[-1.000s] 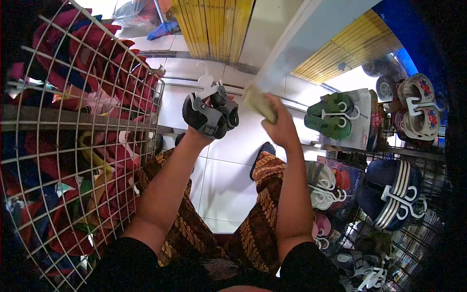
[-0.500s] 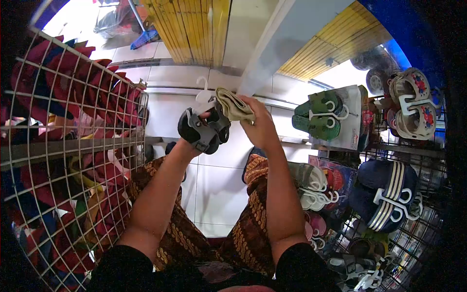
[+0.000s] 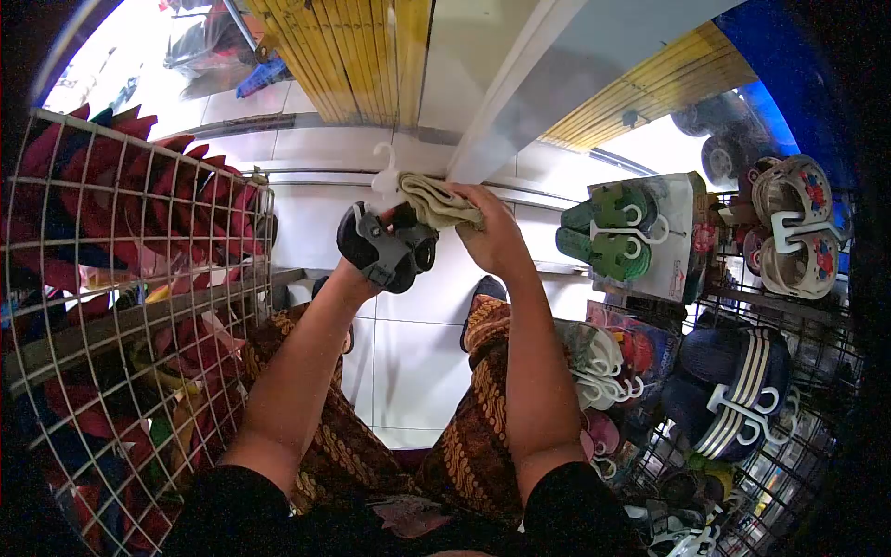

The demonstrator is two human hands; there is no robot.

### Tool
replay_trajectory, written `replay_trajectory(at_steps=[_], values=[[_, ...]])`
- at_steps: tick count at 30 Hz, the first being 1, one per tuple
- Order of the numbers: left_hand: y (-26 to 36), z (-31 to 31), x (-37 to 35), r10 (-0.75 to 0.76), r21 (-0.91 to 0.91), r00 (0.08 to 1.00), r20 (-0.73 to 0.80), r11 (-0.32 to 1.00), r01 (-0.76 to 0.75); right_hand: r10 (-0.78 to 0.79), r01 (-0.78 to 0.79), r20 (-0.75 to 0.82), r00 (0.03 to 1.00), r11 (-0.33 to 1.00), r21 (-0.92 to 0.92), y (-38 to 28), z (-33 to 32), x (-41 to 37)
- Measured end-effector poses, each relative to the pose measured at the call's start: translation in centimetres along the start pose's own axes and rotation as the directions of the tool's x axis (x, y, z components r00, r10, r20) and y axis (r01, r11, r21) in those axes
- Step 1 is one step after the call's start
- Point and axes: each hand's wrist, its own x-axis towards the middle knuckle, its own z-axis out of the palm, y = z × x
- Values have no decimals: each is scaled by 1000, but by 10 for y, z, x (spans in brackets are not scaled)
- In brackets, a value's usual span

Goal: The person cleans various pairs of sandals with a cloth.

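A pair of grey and black sandals (image 3: 382, 252) hangs together on a white plastic hanger (image 3: 385, 174). My left hand (image 3: 358, 278) is closed on the sandals from below, most of its fingers hidden behind or inside them. Folded olive-beige cloth (image 3: 434, 200) is gripped in my right hand (image 3: 490, 230), fingers over its right end. The cloth lies against the hanger and the upper part of the sandals.
Left, a wire grid rack (image 3: 139, 243) bears red and dark footwear. Right, a black grid holds green sandals (image 3: 616, 232), navy striped slippers (image 3: 729, 392) and floral sandals (image 3: 796, 227). White floor tiles (image 3: 408, 353) lie below, with a glass panel's pale frame (image 3: 520, 84) ahead.
The cloth has shifted slightly left and down, now across the base of the hanger. My right hand has moved a little with it. The view has tilted slightly.
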Motion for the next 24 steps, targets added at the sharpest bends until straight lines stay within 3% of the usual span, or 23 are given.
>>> replay_trajectory(at_steps=[1, 2, 5, 9, 11, 12, 13, 15, 16, 17, 19, 20, 21, 23, 24], values=[[1, 6, 1, 52, 60, 990, -132, 997, -44, 31, -31, 25, 999, 999, 13, 7, 0, -1], [2, -2, 1, 37, -19, 991, -125, 999, -39, 61, -63, 54, 997, 998, 24, 18, 0, -5], [6, 4, 3, 60, 72, 981, -187, 996, -47, 101, -103, 81, 992, 994, 28, 26, -1, -3], [11, 8, 1, 34, 56, 995, -99, 998, -28, 189, -194, 149, 971, 981, 23, 12, -5, 2], [22, 14, 3, 104, 57, 988, -110, 993, -98, 104, -118, 175, 979, 990, 71, 24, -2, 4], [22, 11, 4, 241, 240, 969, -49, 945, -222, 39, -59, 153, 988, 990, 129, 19, -3, 5], [23, 7, 4, 189, 151, 979, -78, 973, -176, -27, 3, 124, 992, 983, 185, 14, -3, 6], [24, 4, 3, 76, -36, 990, -119, 996, -81, 6, -35, 109, 994, 966, 257, 4, -2, 6], [22, 0, -1, 120, 35, 992, -27, 992, -119, -11, -13, 97, 995, 970, 243, 1, 0, 8], [19, -8, 0, 150, 44, 986, -77, 988, -147, -28, 8, 84, 996, 974, 228, -1, 2, 8], [15, -8, 4, 186, 67, 968, -168, 982, -178, 73, -70, 55, 996, 997, -44, -2, 4, 4], [9, -7, 0, 302, 103, 936, -183, 952, -287, 123, -116, 31, 992, 977, -180, -2, 3, 0], [21, -9, 5, 38, -154, 999, -30, 987, -43, 191, -186, 27, 981, 974, -129, 1, 0, 0], [21, -6, 2, 101, 35, 988, -119, 995, -98, 311, -311, 40, 949, 950, -23, 5, -3, 4], [22, 5, -3, 95, -7, 987, -133, 995, -97, 299, -299, -9, 954, 954, 2, 4, -1, 2]])
